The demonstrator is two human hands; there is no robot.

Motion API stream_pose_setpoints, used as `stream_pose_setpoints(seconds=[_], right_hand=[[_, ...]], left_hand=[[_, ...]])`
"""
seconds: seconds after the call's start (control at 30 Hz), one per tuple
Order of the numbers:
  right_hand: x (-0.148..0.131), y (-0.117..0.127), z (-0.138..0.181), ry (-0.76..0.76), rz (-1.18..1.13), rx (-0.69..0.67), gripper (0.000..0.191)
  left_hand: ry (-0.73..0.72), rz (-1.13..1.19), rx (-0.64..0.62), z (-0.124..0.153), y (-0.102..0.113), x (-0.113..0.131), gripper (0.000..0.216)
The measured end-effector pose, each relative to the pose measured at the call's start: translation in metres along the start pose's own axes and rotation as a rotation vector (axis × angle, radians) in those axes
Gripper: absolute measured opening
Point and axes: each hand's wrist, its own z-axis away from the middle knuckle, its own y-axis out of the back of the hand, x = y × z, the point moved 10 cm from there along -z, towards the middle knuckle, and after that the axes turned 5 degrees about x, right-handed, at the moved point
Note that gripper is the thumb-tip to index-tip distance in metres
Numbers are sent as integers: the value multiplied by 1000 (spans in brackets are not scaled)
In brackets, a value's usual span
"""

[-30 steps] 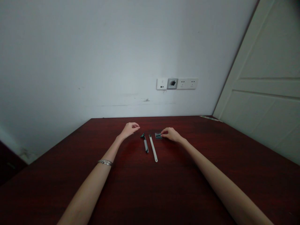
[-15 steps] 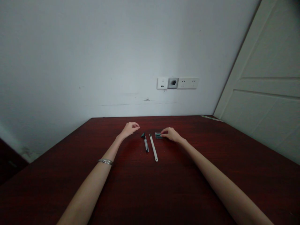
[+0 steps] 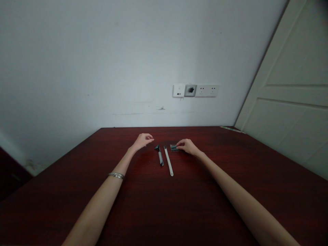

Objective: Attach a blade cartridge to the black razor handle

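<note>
Socket strip on white wall, far beyond the right hand. Pale panelled door well off to that hand's right. Dark red table beneath it.

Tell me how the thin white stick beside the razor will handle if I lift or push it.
The white stick looks slim and straight, so probably light and fairly stiff. Lying flat on the smooth table, it may slide or pivot when nudged. If round, it could roll toward the razor close beside it.
</note>
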Motion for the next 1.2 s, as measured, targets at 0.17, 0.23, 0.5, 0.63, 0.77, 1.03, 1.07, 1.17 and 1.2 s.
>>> stream_pose_setpoints(seconds=[0.17,0.23,0.5,0.63,0.77,1.03,1.07,1.17,1.2], right_hand=[[-7,2,3,39,-9,-2,17],[-9,5,3,35,-17,10,19],[-18,27,0,-30,-20,125,22],[-31,30,-2,-46,-23,128,26],[-51,24,-2,-36,-38,63,29],[-93,28,2,23,34,11,27],[-97,30,3,21,73,14,26],[-110,31,6,21,164,9,23],[-114,31,7,25,177,0,23]], left_hand=[[6,-1,-7,0,-2,-1,33],[3,4,-7,0,-2,0,34],[-4,2,12,-3,6,6,29],[40,-28,-50,-4,6,14,23],[87,-46,-280,8,-12,36,20],[223,-200,-338,34,-47,43,16],[242,-233,-290,35,-47,40,18],[280,-307,-163,36,-44,33,20],[290,-328,-137,36,-44,31,21]])
